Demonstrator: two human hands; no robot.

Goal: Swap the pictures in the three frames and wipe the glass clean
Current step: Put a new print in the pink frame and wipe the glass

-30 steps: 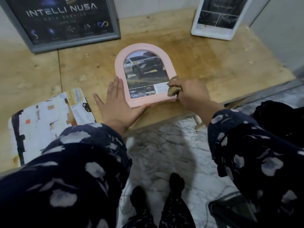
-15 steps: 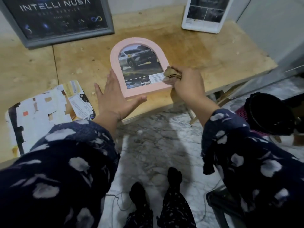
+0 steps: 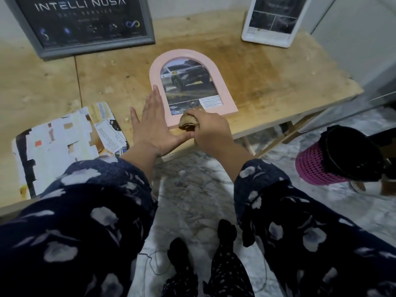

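A pink frame (image 3: 192, 86) with a round top lies flat on the wooden table (image 3: 267, 82), near the front edge. Inside it is a picture (image 3: 188, 82) of a car (with small pictures and tiny words along the bottom).

The left hand (image 3: 153, 125) lies flat on the table at 9 o'clock from the frame. Its fingers are straight and close together, right along the frame's left side, and the thumb sticks out to the right under the frame's bottom edge. It holds nothing.

The right hand (image 3: 210, 131) is at 6 o'clock from the frame. Its fingers are curled around a brown cloth (image 3: 188, 122) — the cloth is bunched up and sits on the bottom edge of the frame, just at the glass.

A big grey frame (image 3: 90, 24) stands at 11 o'clock, leaning back at the far side of the table, with the words "INTELLI NUSA" on its dark picture. A white frame (image 3: 272, 20) stands at 1 o'clock, also leaning back, with a dark picture in it.

At 8 o'clock from the pink frame lies a torn paper (image 3: 64, 142) with white patches — it rests on the table, near the left hand.

A pink basket (image 3: 315, 168) with a black bag in it lies tipped on the marble floor (image 3: 192, 189) at 4 o'clock.
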